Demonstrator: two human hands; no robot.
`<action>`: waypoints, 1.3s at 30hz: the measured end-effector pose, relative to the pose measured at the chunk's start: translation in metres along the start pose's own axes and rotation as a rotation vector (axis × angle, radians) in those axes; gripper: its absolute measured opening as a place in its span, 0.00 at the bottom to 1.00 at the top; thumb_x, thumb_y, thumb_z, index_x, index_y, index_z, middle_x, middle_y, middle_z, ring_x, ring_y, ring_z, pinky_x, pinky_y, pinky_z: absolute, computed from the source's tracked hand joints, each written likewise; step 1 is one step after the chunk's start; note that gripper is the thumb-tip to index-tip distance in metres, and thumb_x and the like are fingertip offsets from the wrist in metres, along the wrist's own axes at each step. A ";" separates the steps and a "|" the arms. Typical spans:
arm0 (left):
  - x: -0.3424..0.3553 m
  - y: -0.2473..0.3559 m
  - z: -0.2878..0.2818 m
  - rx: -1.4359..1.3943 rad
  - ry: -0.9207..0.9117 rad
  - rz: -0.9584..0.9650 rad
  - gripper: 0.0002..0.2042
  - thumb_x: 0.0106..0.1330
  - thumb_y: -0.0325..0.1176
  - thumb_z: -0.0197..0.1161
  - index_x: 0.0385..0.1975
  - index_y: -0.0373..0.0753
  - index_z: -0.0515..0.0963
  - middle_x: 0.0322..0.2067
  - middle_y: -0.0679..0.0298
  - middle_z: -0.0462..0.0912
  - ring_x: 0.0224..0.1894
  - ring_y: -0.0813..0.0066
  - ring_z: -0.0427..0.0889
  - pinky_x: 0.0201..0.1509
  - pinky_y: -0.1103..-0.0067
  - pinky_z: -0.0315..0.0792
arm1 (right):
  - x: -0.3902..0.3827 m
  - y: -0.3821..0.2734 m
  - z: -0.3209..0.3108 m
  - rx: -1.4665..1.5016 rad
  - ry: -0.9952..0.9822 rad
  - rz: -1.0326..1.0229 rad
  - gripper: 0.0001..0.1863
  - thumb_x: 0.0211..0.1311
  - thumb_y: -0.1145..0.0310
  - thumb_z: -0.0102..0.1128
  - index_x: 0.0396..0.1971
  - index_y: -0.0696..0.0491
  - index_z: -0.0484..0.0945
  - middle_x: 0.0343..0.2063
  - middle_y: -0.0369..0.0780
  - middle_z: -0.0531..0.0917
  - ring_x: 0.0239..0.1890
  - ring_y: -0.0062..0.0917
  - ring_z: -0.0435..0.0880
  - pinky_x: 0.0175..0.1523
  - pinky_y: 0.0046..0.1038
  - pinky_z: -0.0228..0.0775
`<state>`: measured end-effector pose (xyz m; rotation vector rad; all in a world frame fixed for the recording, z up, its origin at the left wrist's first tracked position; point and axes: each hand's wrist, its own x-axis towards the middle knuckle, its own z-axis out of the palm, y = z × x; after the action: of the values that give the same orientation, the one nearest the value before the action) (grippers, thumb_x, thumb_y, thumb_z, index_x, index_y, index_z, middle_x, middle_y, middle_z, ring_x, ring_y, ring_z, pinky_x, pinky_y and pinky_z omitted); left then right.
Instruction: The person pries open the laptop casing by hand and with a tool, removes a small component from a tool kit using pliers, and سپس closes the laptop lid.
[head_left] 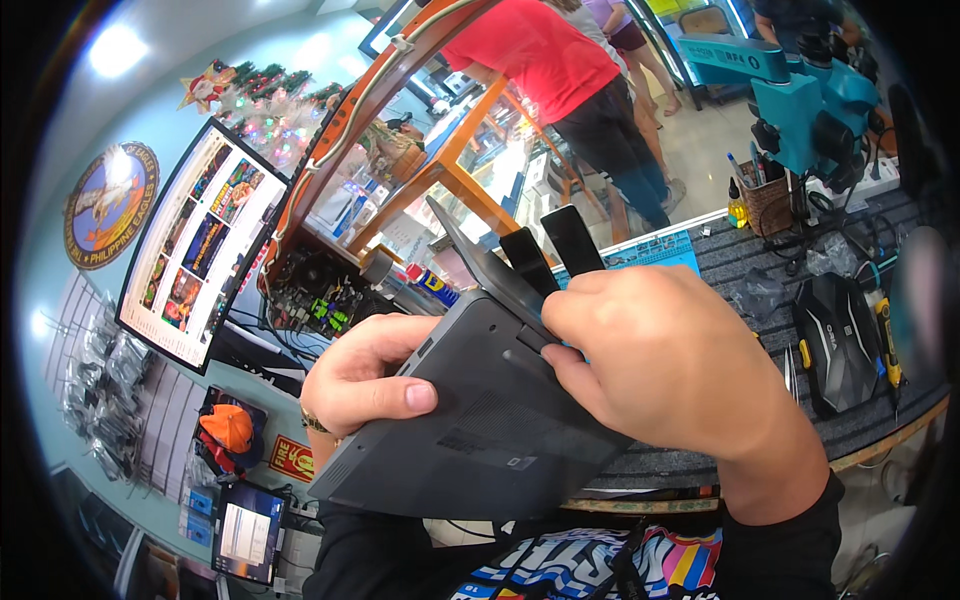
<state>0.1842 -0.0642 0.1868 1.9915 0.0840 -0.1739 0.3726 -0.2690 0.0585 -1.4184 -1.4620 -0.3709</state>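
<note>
Grey-cased laptop [480, 420], held up clear of the desk [690, 455] just in front of the body, tilted, with underside toward the camera and lid [468, 250] angled away from the base on the far side. Probably midway through handling or checking the casing along the hinge edge, to judge from the pose. Next move likely to call for firm support from the left and light, careful pressure from the right near the hinge, without wrenching lid against base. At the left hand [370, 372], a clamping grip, open only as wide as the base: thumb flat on the underside near the side edge, fingers out of sight behind. At the right hand [655, 340], a tighter grip, with thumb and curled forefinger pressed close on the laptop at the hinge corner. Cannot tell anything of a small part or tool inside that curl. Just beyond the hinge, two dark phones [526, 262] [570, 240] beside a blue mat [665, 250]; over to the right, well apart from both hands, a black angular case [845, 340] and a yellow-handled tool [886, 340].
</note>
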 end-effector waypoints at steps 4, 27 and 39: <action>0.002 -0.001 0.001 -0.001 0.002 0.017 0.30 0.72 0.34 0.66 0.68 0.17 0.76 0.55 0.44 0.90 0.56 0.63 0.91 0.62 0.72 0.81 | 0.001 0.000 0.001 -0.015 -0.009 -0.014 0.09 0.62 0.70 0.74 0.30 0.56 0.80 0.30 0.45 0.84 0.36 0.49 0.87 0.41 0.49 0.79; 0.003 0.023 0.012 0.141 0.133 0.029 0.23 0.73 0.29 0.71 0.63 0.19 0.82 0.48 0.50 0.93 0.50 0.71 0.92 0.58 0.76 0.83 | 0.016 0.005 -0.001 0.197 0.131 0.010 0.06 0.64 0.79 0.72 0.40 0.57 0.86 0.34 0.42 0.84 0.31 0.30 0.86 0.35 0.28 0.79; 0.022 0.039 0.027 0.819 0.308 0.249 0.08 0.69 0.30 0.75 0.36 0.29 0.90 0.22 0.58 0.85 0.21 0.78 0.81 0.27 0.77 0.71 | 0.025 0.008 0.026 0.610 0.220 -0.056 0.15 0.68 0.76 0.70 0.53 0.54 0.90 0.54 0.42 0.84 0.54 0.29 0.86 0.54 0.30 0.80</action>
<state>0.2094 -0.1051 0.2078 2.8083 -0.0506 0.3141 0.3743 -0.2326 0.0641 -0.8218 -1.2875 -0.0920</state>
